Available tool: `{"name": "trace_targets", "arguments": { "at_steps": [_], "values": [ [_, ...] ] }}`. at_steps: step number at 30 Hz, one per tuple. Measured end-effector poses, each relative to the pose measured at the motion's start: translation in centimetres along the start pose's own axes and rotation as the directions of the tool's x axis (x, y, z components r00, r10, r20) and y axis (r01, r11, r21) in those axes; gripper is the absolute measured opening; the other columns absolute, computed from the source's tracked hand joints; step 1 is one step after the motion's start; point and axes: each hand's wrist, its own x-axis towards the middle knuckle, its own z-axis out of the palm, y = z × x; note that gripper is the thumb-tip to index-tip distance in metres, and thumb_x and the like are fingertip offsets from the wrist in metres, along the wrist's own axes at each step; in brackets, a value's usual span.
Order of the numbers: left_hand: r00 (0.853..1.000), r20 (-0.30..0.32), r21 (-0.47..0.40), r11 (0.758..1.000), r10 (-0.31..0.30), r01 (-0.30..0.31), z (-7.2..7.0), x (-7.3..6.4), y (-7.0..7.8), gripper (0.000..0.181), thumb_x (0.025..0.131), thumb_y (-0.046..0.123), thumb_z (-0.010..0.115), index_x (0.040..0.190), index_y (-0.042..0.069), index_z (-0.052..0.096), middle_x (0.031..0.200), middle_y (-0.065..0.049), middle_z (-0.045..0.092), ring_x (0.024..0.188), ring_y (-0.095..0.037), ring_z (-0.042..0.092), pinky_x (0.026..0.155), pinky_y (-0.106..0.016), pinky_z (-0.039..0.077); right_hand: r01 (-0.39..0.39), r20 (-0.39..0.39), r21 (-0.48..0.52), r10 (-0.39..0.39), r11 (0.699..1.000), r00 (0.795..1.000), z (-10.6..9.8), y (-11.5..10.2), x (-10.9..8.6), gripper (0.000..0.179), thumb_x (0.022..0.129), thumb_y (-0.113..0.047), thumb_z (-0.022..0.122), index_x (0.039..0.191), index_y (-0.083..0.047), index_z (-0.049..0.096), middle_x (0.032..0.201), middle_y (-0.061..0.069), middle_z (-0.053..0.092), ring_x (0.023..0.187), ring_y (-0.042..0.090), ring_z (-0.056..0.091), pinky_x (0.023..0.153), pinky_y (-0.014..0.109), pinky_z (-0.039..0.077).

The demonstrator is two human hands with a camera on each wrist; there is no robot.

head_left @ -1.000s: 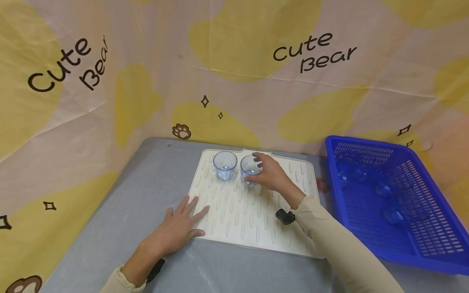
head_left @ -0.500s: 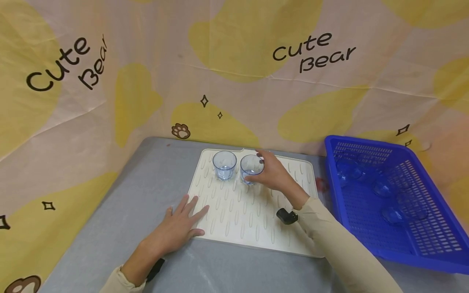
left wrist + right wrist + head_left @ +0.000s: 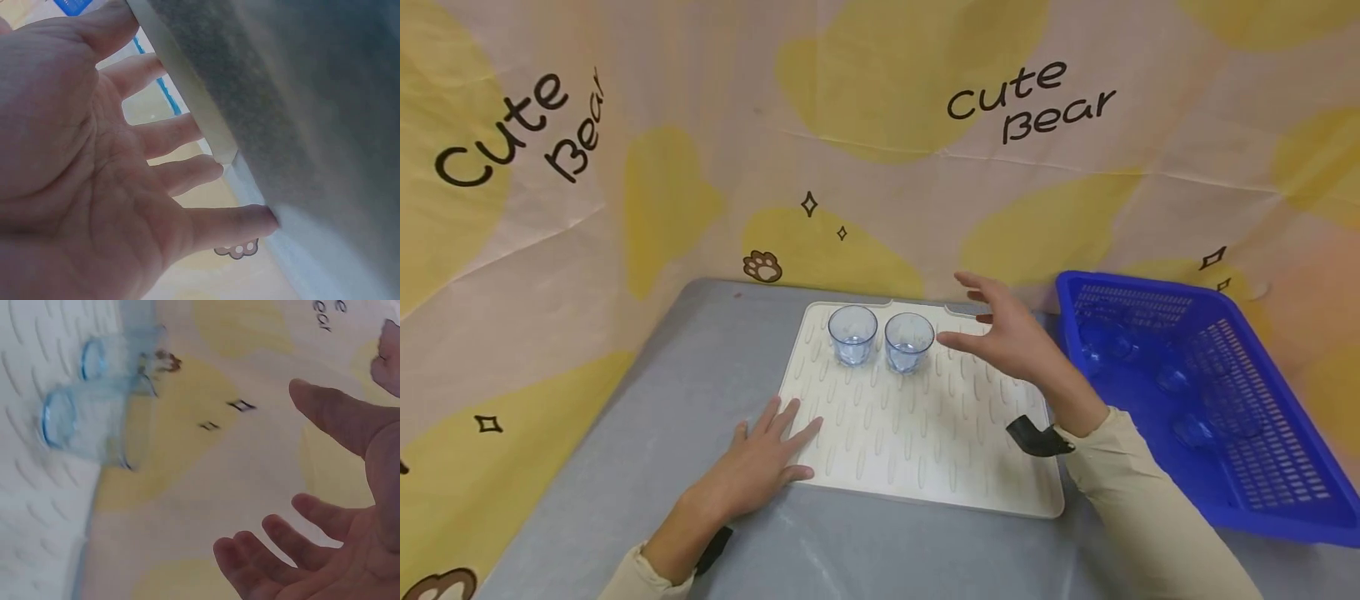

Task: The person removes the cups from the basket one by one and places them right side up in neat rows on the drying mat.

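Two clear bluish drinking glasses stand upright side by side on a white ribbed mat [image 3: 880, 450], toward its back edge. The left glass [image 3: 853, 337] and the right glass [image 3: 909, 343] are a small gap apart. Just right of the second glass, my right hand [image 3: 1018, 337] hovers with thumb and fingers spread, holding nothing; the right wrist view shows both glasses apart from it. My left hand [image 3: 758, 465] lies with spread fingers at the mat's left edge, its fingertips [image 3: 265, 215] touching the mat and the table.
A blue plastic basket [image 3: 1217, 521] stands on the grey table [image 3: 647, 425] to the right of the mat. Several clear glasses [image 3: 1191, 430] lie inside it. A patterned cloth wall [image 3: 880, 183] rises behind the table.
My right hand has let go of the right glass and moved right and up, away from it. The glass stays on the mat. My left hand keeps its place.
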Motion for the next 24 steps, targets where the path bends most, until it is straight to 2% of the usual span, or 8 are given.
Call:
{"name": "trace_targets", "arguments": {
  "at_steps": [5, 11, 15, 20, 24],
  "values": [
    [1.0, -0.013, -0.005, 1.0, 0.0, 0.0, 0.0, 0.0, -0.1, 0.066, 0.094, 0.043, 0.063, 0.153, 0.022, 0.041, 0.162, -0.021, 0.028, 0.151, -0.047, 0.016, 0.103, -0.079, 0.026, 0.002, -0.048, -0.084, -0.006, 0.996, 0.999, -4.6, 0.6, -0.9, 0.089, 0.089, -0.034, 0.076, 0.159, -0.02, 0.023, 0.164, 0.012, 0.025, 0.144, 0.043, 0.035, 0.108, 0.06, 0.04],
    [1.0, -0.01, -0.003, 1.0, 0.001, -0.001, 0.1, -0.2, -0.2, 0.065, 0.094, 0.041, 0.063, 0.152, 0.021, 0.041, 0.162, -0.022, 0.028, 0.151, -0.048, 0.016, 0.103, -0.08, 0.025, -0.075, -0.08, -0.182, 0.061, 0.98, 0.995, -8.8, 4.1, -1.8, 0.09, 0.09, -0.038, 0.073, 0.159, -0.014, 0.021, 0.163, 0.018, 0.027, 0.144, 0.046, 0.034, 0.108, 0.065, 0.035],
    [1.0, -0.011, -0.002, 1.0, -0.005, 0.005, 0.1, -0.3, -0.1, 0.066, 0.094, 0.041, 0.063, 0.152, 0.021, 0.041, 0.162, -0.021, 0.028, 0.151, -0.048, 0.016, 0.103, -0.079, 0.025, -0.104, -0.078, -0.174, 0.092, 0.979, 0.993, -10.1, 7.2, -2.4, 0.09, 0.092, -0.037, 0.071, 0.159, -0.007, 0.019, 0.161, 0.023, 0.028, 0.145, 0.048, 0.031, 0.106, 0.067, 0.035],
    [1.0, -0.021, -0.003, 1.0, 0.002, -0.002, 0.1, -0.3, 0.0, 0.065, 0.094, 0.042, 0.063, 0.152, 0.021, 0.042, 0.162, -0.021, 0.029, 0.151, -0.047, 0.016, 0.103, -0.079, 0.025, -0.141, -0.026, -0.207, 0.139, 0.968, 0.99, -10.8, 10.2, -3.1, 0.085, 0.096, -0.036, 0.066, 0.157, -0.001, 0.018, 0.158, 0.031, 0.028, 0.139, 0.054, 0.034, 0.103, 0.067, 0.038],
    [1.0, -0.01, -0.019, 1.0, -0.001, 0.001, 0.1, -0.1, 0.0, 0.066, 0.094, 0.041, 0.064, 0.152, 0.021, 0.042, 0.162, -0.022, 0.028, 0.152, -0.047, 0.015, 0.104, -0.079, 0.023, -0.117, 0.004, -0.23, 0.121, 0.966, 0.993, -11.0, 12.0, -3.6, 0.076, 0.097, -0.022, 0.066, 0.153, 0.006, 0.023, 0.152, 0.036, 0.032, 0.135, 0.056, 0.037, 0.101, 0.066, 0.039]
  ]
}}
